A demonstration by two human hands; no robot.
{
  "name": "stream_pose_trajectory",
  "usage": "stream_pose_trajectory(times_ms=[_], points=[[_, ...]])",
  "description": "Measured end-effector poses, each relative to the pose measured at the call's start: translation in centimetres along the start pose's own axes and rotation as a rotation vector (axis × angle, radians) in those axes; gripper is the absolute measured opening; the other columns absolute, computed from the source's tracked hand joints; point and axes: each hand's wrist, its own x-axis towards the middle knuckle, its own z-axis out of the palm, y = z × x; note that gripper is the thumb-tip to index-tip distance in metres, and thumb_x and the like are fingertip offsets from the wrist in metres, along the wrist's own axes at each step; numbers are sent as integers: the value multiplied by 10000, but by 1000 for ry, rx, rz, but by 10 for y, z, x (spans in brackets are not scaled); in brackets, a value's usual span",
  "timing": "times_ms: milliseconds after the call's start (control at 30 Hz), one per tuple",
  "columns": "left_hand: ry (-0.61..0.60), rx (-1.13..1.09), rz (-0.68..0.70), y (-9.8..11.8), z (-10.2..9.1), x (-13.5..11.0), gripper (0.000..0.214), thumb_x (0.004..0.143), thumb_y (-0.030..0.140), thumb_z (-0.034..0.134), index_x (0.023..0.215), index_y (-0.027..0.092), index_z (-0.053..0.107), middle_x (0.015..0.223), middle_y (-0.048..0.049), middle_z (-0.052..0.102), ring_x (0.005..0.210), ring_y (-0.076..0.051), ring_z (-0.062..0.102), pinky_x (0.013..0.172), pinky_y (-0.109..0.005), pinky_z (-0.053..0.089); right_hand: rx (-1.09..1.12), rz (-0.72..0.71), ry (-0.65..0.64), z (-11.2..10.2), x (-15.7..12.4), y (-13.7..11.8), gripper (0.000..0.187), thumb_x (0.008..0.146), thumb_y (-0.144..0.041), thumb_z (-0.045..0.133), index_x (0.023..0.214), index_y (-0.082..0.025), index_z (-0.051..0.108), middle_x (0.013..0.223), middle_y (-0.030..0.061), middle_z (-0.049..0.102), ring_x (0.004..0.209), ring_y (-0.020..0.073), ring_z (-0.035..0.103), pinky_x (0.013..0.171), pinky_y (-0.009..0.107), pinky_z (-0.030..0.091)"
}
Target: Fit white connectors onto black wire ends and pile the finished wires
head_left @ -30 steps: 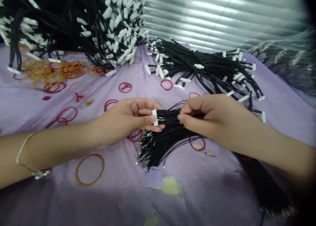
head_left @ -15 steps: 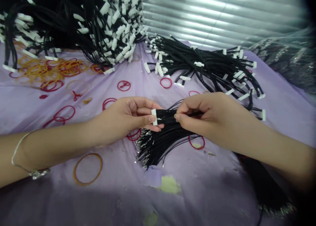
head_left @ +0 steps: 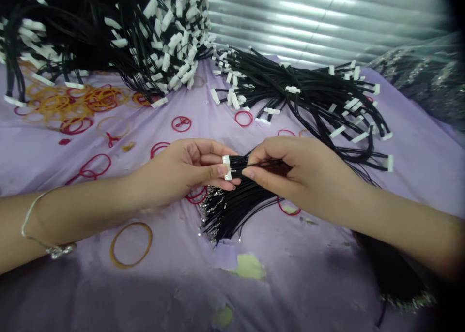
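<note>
My left hand (head_left: 198,165) pinches a white connector housing (head_left: 227,167) between thumb and fingers. Black wires (head_left: 238,163) run out of the housing toward the right. Close to the housing, my right hand (head_left: 286,165) is closed on a thin black wire, thumb and forefinger pressed together; a small metal tip lies just over the wires by the housing. Beneath both hands a bundle of loose black wires (head_left: 240,203) with silver crimped ends rests on the cloth. My right hand hides part of the held wires.
A large heap of black cables with white connectors (head_left: 178,41) rises at the back left. A smaller cable pile (head_left: 290,90) lies behind my hands. Rubber bands (head_left: 131,245) are scattered over the purple cloth (head_left: 174,283). More wires (head_left: 388,269) lie at the lower right.
My right hand has moved left, nearer the white connector housing. My left hand keeps its pinch on the housing, which is turned slightly, showing more of its slotted face.
</note>
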Motion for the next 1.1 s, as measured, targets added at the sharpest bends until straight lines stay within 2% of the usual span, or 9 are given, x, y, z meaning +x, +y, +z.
stream_pose_trajectory(times_ms=[100, 300, 533, 700, 800, 933, 1100], points=[[-1, -20, -2, 0, 0, 0, 133, 810, 81, 647, 927, 139, 672, 836, -25, 733, 738, -110, 704, 711, -166, 575, -32, -77, 50, 1, -1, 3, 120, 812, -280, 611, 838, -163, 621, 704, -4, 590, 610, 92, 503, 562, 218, 367], [-41, -57, 6, 0, -1, 0, 124, 817, 84, 644, 921, 147, 668, 843, -7, 728, 799, -129, 711, 730, -173, 581, -104, -303, 142, 4, 0, 9, 111, 886, -224, 520, 878, -161, 611, 814, 43, 598, 713, 127, 536, 597, 244, 390], [-19, -94, -34, 2, 2, -1, 122, 775, 76, 684, 878, 139, 664, 774, -1, 727, 745, -134, 717, 666, -153, 571, -25, -199, 172, 9, 1, 7, 74, 868, -212, 567, 850, -161, 618, 763, 16, 597, 680, 108, 520, 591, 237, 390], [-9, -86, -19, 4, 3, -1, 115, 806, 44, 628, 865, 130, 678, 769, -16, 732, 734, -118, 712, 655, -138, 566, 42, -249, 167, 9, 5, 11, 60, 820, -198, 629, 852, -148, 641, 728, 1, 592, 616, 84, 501, 540, 213, 379], [-13, -100, -28, 4, 1, -1, 124, 793, 56, 654, 881, 134, 692, 796, -30, 740, 756, -135, 716, 668, -151, 576, 66, -274, 161, 8, 5, 13, 42, 812, -173, 630, 843, -152, 649, 740, 0, 606, 619, 80, 502, 545, 206, 384], [-67, -159, -27, 4, -2, -2, 175, 734, 93, 734, 898, 149, 716, 857, -39, 748, 800, -174, 719, 706, -186, 591, 145, -184, 174, 7, 3, 9, 42, 821, -174, 623, 824, -147, 655, 723, -10, 603, 630, 73, 509, 551, 193, 386], [-59, -156, -19, 2, -1, -2, 177, 712, 97, 757, 872, 166, 723, 831, -37, 751, 760, -163, 721, 712, -199, 592, 236, -123, 158, 10, 1, 6, 53, 824, -152, 603, 815, -143, 655, 730, -16, 597, 635, 64, 519, 562, 180, 394]])
